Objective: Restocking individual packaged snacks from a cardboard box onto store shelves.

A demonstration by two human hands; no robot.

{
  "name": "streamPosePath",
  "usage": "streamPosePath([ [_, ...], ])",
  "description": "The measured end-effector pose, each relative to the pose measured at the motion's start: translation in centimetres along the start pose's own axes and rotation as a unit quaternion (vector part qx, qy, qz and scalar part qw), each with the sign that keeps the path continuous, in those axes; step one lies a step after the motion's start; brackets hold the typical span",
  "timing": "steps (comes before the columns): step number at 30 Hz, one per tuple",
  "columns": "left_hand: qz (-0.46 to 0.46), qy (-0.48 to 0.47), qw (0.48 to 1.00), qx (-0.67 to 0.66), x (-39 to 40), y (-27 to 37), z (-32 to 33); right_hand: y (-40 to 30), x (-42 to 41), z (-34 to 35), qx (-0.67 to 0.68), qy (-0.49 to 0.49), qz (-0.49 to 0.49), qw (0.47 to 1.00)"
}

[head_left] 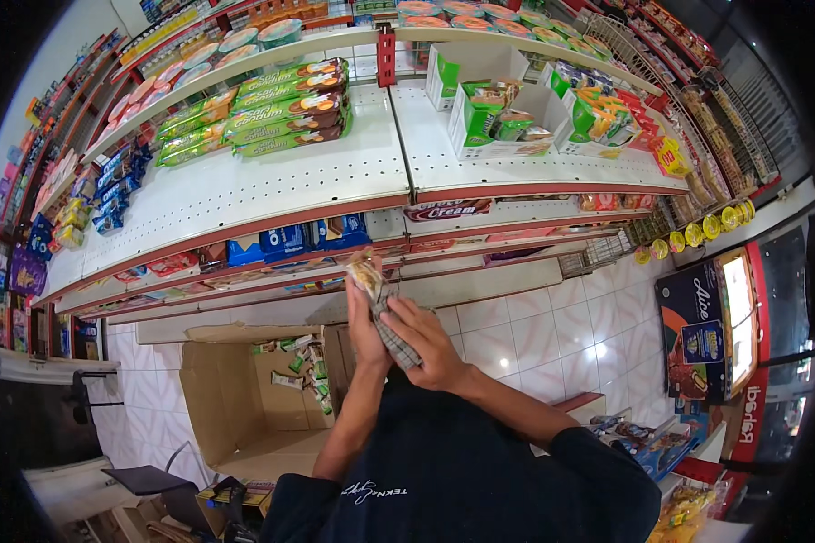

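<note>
In front of my chest, my left hand (367,332) holds a small snack packet (367,275) in a shiny wrapper, its end pointing toward the shelf. My right hand (429,339) grips a grey checked cloth (397,337) and presses it against the packet, with fingers stretched over it. The cloth and both hands hide most of the packet. Below to the left, an open cardboard box (231,407) stands on the tiled floor with several small snack packets (305,363) inside.
A white perforated shelf (292,183) spans the view ahead. It carries green biscuit packs (288,108), blue Oreo packs (115,186) and open snack display boxes (479,122). Lower shelves hold more packs. An Aice freezer (693,332) stands at right; a low rack (652,441) is near my right elbow.
</note>
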State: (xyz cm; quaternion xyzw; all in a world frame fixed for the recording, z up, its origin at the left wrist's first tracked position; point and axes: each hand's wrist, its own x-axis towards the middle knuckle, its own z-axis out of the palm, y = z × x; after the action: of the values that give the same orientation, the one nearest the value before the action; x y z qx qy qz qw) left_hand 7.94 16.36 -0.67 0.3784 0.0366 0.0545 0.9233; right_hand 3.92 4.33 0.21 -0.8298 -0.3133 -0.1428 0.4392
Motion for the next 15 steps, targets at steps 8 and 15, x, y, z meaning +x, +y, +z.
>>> streamPosePath([
  [8, -0.059, -0.044, 0.997, 0.033, -1.5, -3.0, -1.8, 0.6, 3.9, -1.5, -0.002, 0.028, 0.036, 0.999],
  [15, 0.037, -0.045, 0.998, -0.009, 1.8, 1.4, -1.6, -1.3, 2.0, 1.5, 0.006, -0.030, 0.059, 0.998],
])
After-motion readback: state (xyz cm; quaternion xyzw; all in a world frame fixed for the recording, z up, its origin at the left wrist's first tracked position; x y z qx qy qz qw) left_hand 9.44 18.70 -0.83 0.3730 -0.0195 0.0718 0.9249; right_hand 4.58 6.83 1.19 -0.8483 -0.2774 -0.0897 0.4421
